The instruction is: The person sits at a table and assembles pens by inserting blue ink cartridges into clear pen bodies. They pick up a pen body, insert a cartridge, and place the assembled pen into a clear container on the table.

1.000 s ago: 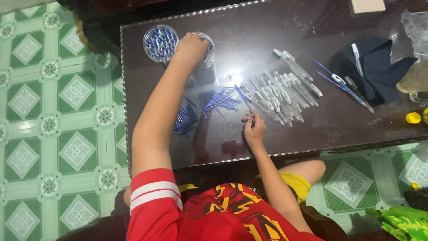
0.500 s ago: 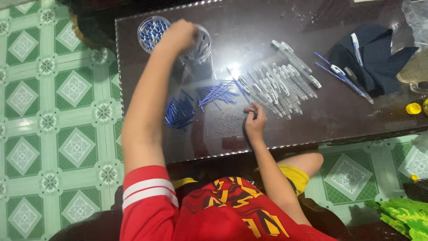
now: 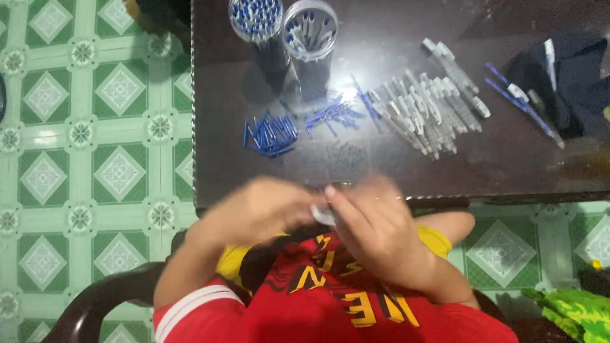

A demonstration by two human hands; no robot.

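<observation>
Between both hands (image 3: 330, 216), a small pale part (image 3: 323, 216) sits pinched.

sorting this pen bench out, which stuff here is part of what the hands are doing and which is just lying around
In the job:
left hand and right hand, together on a small pale part
clear barrels
blue refills
two clear jars

Lying about:
dark cloth
blue pens
green bundle on the floor

I sit over a dark, glossy table (image 3: 508, 171) that catches a bright glare of light near its middle. Under it spreads a green tiled floor (image 3: 95, 159) with white diamond patterns. A dark curved chair arm (image 3: 101, 298) shows at my lower left.
</observation>
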